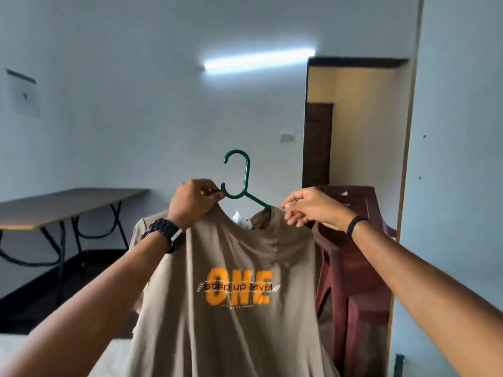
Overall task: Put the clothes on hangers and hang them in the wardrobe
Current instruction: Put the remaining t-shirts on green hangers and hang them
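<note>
Green hanger (pixel 239 183) is pinched by the left hand (pixel 192 204) beside the hook; the beige T-shirt (pixel 231 281) is hung on it. Its collar is pinched by the right hand (pixel 310 206).

— What sort of place is this?

— A plain room in a home, sparsely furnished. Above the hands, a lit tube light (pixel 258 60) runs along a bare white wall (pixel 136 118), with a small switch plate (pixel 287 137) just below it.

— Any furniture?

— Well off to the left of the left hand (pixel 192 204) stands a folding table (pixel 68 202) with black metal legs. Just behind the right hand (pixel 307 206) rises a stack of maroon plastic chairs (pixel 353 268).

— And beyond?

— Above the right hand a doorway (pixel 353 118) opens onto a cream-walled passage with a dark wooden door (pixel 317 145).
</note>
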A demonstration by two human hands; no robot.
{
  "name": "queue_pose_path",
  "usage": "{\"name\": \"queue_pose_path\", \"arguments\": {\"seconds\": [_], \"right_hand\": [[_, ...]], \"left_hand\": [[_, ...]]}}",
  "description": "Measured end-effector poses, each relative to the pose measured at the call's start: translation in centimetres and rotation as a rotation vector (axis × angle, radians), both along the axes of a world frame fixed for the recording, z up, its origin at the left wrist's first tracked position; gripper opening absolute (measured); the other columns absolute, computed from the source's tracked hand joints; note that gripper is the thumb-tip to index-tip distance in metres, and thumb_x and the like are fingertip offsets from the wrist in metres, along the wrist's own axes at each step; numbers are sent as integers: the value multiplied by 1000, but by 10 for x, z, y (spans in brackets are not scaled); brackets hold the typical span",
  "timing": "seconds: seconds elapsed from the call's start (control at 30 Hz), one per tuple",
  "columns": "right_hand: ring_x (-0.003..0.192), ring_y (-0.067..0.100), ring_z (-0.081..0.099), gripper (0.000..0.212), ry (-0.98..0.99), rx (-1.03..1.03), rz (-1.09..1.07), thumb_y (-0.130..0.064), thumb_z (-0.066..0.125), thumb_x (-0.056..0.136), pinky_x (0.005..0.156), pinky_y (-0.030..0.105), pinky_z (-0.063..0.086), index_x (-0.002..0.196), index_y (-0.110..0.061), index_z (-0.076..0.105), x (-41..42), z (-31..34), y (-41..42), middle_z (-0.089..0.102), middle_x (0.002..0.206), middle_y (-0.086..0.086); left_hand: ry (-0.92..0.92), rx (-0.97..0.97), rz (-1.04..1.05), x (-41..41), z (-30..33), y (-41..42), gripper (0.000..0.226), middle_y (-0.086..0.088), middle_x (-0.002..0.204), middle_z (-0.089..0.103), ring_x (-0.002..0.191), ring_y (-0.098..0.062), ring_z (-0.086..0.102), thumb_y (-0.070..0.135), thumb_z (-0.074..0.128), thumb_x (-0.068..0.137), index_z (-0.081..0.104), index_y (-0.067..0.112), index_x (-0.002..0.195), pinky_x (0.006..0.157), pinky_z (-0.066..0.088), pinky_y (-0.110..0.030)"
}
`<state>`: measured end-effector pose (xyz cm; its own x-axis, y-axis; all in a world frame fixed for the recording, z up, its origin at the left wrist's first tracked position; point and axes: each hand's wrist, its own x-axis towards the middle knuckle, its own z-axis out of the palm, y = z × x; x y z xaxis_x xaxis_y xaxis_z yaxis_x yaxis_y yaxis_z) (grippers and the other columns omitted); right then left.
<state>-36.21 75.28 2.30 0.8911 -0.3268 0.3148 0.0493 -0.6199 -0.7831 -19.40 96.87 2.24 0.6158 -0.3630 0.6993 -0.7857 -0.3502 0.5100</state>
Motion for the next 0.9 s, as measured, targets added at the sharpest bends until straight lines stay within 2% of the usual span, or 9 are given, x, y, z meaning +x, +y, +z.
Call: {"name": "queue_pose_path", "arguments": {"seconds": [0.07,0.13,0.27,0.33,0.4,0.57,0.7,0.8,0.9], "right_hand": [[76,16,64,12,-192,-214,-182,-13,59,91,67,28,51,82,-18,64,0,35,-6,66,76,0],[83,12,61,3,-261,-375,-227,-25,67,87,75,25,46,87,-22,66,0,65,-1,65,85,-5],[94,12,59,40,75,-501,-139,-46,67,84,80,26,45,116,-22,61,-6,96,13,63,104,-2],[89,11,63,39,193,-532,-87,-43,62,89,75,25,48,116,-16,61,-9,98,18,66,102,-1],[87,14,66,34,183,-486,-45,-34,61,92,78,23,48,114,-8,64,-10,96,19,67,101,4],[69,5,54,14,278,-525,-64,-26,60,93,62,13,42,89,-14,67,-16,89,10,62,76,-7],[61,11,54,32,291,-516,-107,-45,62,89,58,22,40,76,-15,62,-18,91,7,60,70,-2],[50,11,39,44,182,-613,-184,-43,57,93,50,26,26,59,-17,47,-18,97,11,44,56,-2],[51,14,33,52,143,-690,-281,-43,57,93,52,31,22,53,-16,36,-20,101,8,35,54,0]], "left_hand": [[-51,-57,-46,-7,25,-1,6,5,76,62,74,-16,55,29,75,79,73,24,80,63,38,-25],[-109,-94,-75,-14,43,-4,10,6,77,57,69,-8,52,25,79,76,75,18,83,59,34,-13],[-185,-165,-94,-31,62,-10,15,4,79,56,66,-2,49,19,81,73,77,13,85,58,34,-4],[-191,-204,-99,-36,66,-8,14,1,81,57,67,-4,50,19,81,73,77,12,85,59,34,-3],[-197,-221,-94,-37,69,-6,13,3,80,56,68,-3,49,19,81,73,77,13,85,59,33,-2],[-155,-286,-76,-26,72,6,15,1,80,56,69,-4,49,20,79,75,76,12,87,59,32,-4],[-156,-235,-60,-18,73,10,13,-2,83,58,74,-14,51,21,79,76,75,14,87,61,34,-12],[-62,-100,-143,-6,71,15,9,0,83,64,72,-16,54,32,72,83,71,23,82,64,41,-21],[0,54,-171,6,63,28,16,-2,78,65,71,-17,54,34,65,89,66,34,73,67,42,-28]]}}
